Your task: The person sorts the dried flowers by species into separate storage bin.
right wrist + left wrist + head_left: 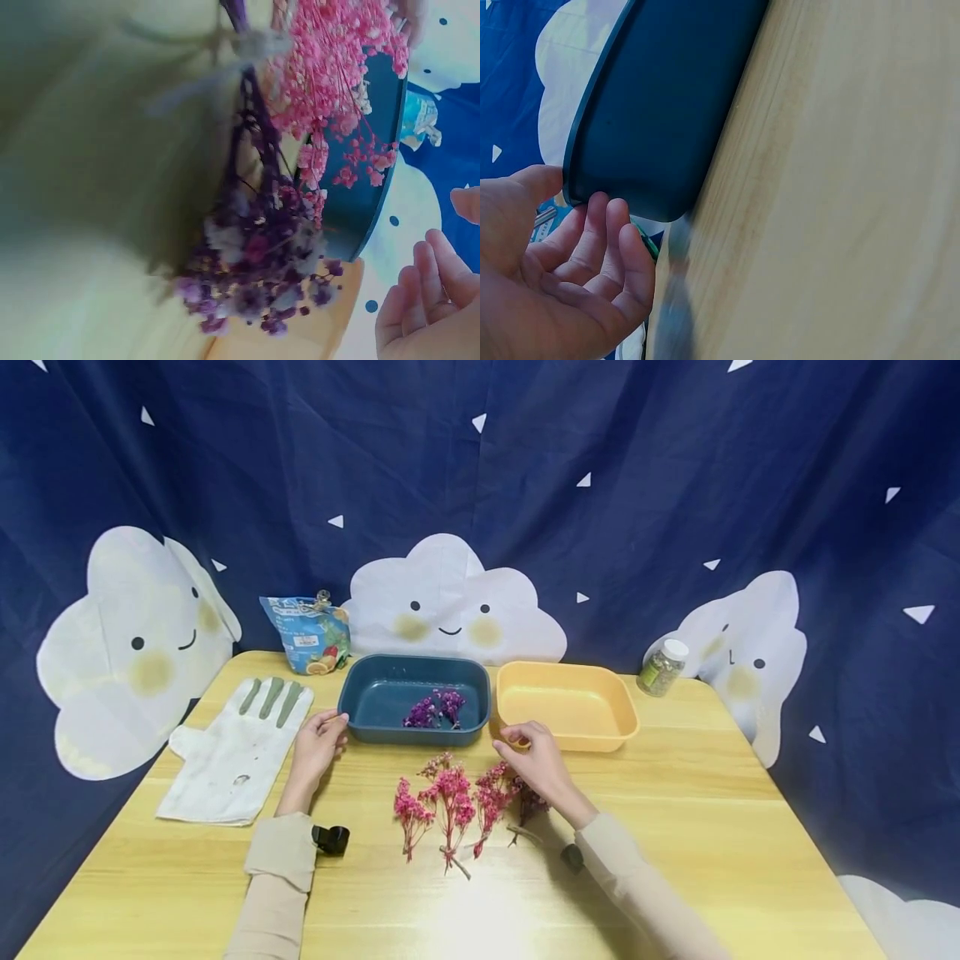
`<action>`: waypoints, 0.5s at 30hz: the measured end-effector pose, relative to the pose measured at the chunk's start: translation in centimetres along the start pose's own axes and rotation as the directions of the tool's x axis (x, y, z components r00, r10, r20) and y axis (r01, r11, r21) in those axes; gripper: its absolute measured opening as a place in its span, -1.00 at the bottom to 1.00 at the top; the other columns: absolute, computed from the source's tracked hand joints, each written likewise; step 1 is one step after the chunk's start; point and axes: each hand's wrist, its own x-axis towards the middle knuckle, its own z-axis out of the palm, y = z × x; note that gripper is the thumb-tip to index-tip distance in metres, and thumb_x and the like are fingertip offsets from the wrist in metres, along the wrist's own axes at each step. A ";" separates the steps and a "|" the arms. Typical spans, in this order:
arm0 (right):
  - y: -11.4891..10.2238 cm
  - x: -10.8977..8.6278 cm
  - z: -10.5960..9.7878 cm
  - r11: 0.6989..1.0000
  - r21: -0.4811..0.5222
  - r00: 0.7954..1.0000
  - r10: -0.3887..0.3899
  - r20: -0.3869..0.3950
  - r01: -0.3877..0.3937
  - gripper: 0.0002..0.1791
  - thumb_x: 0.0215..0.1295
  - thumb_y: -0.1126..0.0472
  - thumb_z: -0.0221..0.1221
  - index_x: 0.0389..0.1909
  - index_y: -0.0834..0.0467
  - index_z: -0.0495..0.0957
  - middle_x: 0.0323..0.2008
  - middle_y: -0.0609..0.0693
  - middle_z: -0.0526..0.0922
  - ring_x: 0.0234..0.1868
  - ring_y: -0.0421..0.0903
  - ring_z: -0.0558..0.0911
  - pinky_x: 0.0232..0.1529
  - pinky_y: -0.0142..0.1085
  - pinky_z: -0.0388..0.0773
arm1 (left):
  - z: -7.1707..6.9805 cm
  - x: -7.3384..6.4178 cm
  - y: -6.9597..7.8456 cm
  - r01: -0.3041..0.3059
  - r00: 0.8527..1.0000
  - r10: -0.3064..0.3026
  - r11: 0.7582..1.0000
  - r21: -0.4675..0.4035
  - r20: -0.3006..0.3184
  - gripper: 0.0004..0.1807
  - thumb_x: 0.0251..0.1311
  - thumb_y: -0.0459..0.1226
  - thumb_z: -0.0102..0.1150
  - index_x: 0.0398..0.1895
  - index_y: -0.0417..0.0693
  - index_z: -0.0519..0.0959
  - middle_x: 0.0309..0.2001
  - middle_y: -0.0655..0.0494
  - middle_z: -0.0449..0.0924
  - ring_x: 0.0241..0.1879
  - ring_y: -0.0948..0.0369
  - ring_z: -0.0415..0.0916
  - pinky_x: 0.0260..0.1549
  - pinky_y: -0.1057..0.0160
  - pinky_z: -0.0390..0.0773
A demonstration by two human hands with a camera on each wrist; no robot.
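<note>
My left hand (319, 743) is at the left end of a dark blue bin (420, 737), with its thumb at the rim and fingertips under the edge, pinching it, as the left wrist view shows closely. Inside that bin lie purple dried flowers (435, 708). My right hand (536, 760) hovers near the front left corner of a yellow bin (611, 742), its fingers loosely bent and nothing between them. Several bunches of pink dried flowers (452, 797) lie on the table in front of the bins. Beside them, under my right forearm, is a purple bunch (255, 255) with tied stems.
On the left lies a white glove (232, 760) with green-grey finger stripes. A clipped blue snack bag (309, 635) stands behind it. At the back right is a small jar (663, 668) with a white lid. A dark blue curtain (420, 452) hangs behind the wooden table (712, 843).
</note>
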 end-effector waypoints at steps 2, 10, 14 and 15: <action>0.1 -0.7 -0.4 1.000 -0.004 1.000 -0.001 0.008 0.001 -0.77 0.09 0.24 0.34 -0.27 0.32 0.64 -0.35 0.08 0.60 -0.27 -0.02 0.52 -0.16 -0.17 0.53 | 0.0 0.0 0.0 0.003 1.000 -0.003 1.000 0.000 -0.001 -0.41 0.37 -0.04 -0.01 0.30 -0.26 0.29 -0.01 -0.11 0.48 -0.41 0.41 0.48 -0.42 0.47 0.54; 0.6 -4.0 -1.5 0.996 -0.044 0.996 0.083 0.038 -0.081 -0.80 0.08 0.24 0.35 -0.30 0.27 0.65 -0.37 0.03 0.59 -0.34 -0.05 0.54 -0.29 -0.26 0.55 | 0.1 0.0 0.1 0.006 1.000 -0.006 1.000 0.007 0.002 -0.42 0.38 -0.05 -0.02 0.31 -0.25 0.28 0.04 -0.15 0.47 -0.41 0.43 0.47 -0.40 0.47 0.54; 0.9 -5.4 -2.0 0.990 -0.056 0.990 0.133 0.053 -0.130 -0.88 0.07 0.26 0.35 -0.38 0.20 0.65 -0.39 -0.01 0.59 -0.37 -0.15 0.51 -0.28 -0.35 0.52 | 0.0 0.0 0.1 0.010 1.000 -0.010 1.000 -0.003 -0.001 -0.42 0.37 -0.05 -0.01 0.29 -0.25 0.30 -0.01 -0.08 0.48 -0.42 0.44 0.48 -0.41 0.46 0.54; 0.9 -5.7 -2.2 0.988 -0.056 0.987 0.144 0.065 -0.141 -0.90 0.07 0.26 0.35 -0.41 0.18 0.64 -0.42 -0.03 0.59 -0.39 -0.17 0.50 -0.29 -0.36 0.51 | 0.0 0.0 0.1 0.009 1.000 -0.009 1.000 -0.002 -0.001 -0.42 0.37 -0.05 -0.01 0.30 -0.25 0.29 -0.02 -0.06 0.49 -0.41 0.44 0.48 -0.41 0.46 0.54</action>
